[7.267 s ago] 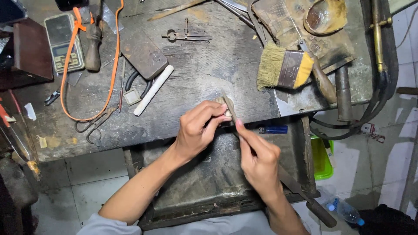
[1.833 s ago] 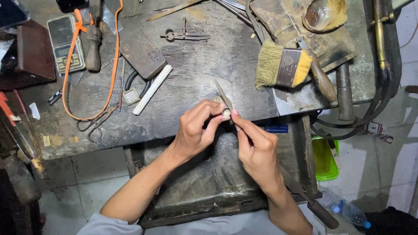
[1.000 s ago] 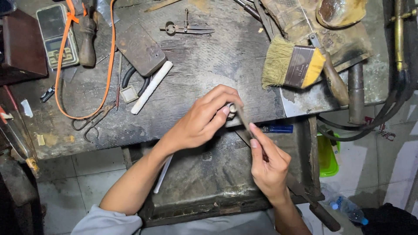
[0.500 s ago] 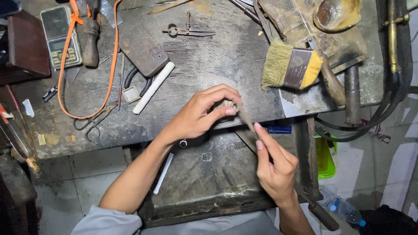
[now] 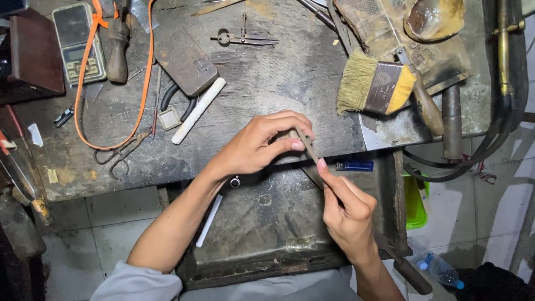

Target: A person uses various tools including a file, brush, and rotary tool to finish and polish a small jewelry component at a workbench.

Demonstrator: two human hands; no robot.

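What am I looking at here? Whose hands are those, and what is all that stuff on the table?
The picture comes from a camera worn on a person's head, looking down, so you see their own two bare hands at a dark, scratched workbench. The left hand pinches something small at the bench edge; it is too hidden by fingers to name. The right hand holds a thin metal file and lays its tip against that small piece. On the bench lie a yellow-handled paintbrush, a pocket scale, an orange strap, a white stick and metal dividers. A blue lighter sits just under the bench edge.
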